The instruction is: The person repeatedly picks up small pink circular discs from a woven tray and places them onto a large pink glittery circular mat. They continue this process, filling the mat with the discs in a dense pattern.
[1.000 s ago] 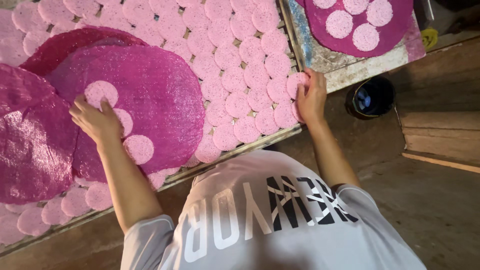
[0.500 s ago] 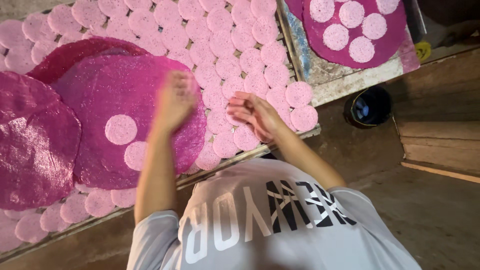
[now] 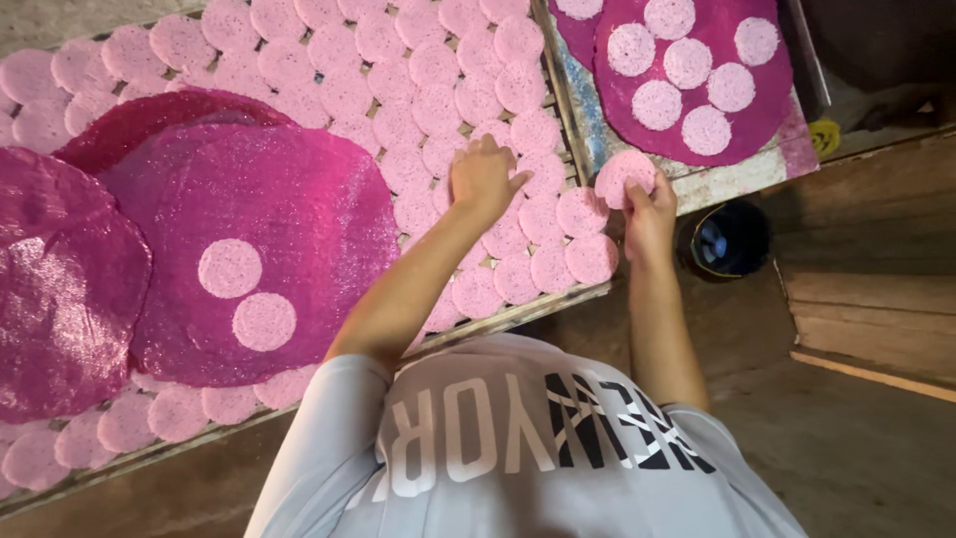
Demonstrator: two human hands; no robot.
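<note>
Here, nearest first:
Shirt: a light grey T-shirt fills the bottom edge, both bare forearms reaching up from it.
Right hand: the right hand is pinched around a small pale pink disc, holding it lifted at the gap between the two racks.
Left hand: the left hand rests palm-down, fingers loosely spread, on the pale discs of the near drying rack; whether it grips one I cannot tell.
Bucket: a dark bucket stands on the floor just beside the right wrist.
Big sheets: the large magenta sheet at left carries two pale discs; darker sheets overlap its left side.
Far rack: the magenta sheet at top right carries seven discs.
Progress: judging by this, the far sheet is well covered, the near one barely begun, and most discs lie on the rack.
</note>
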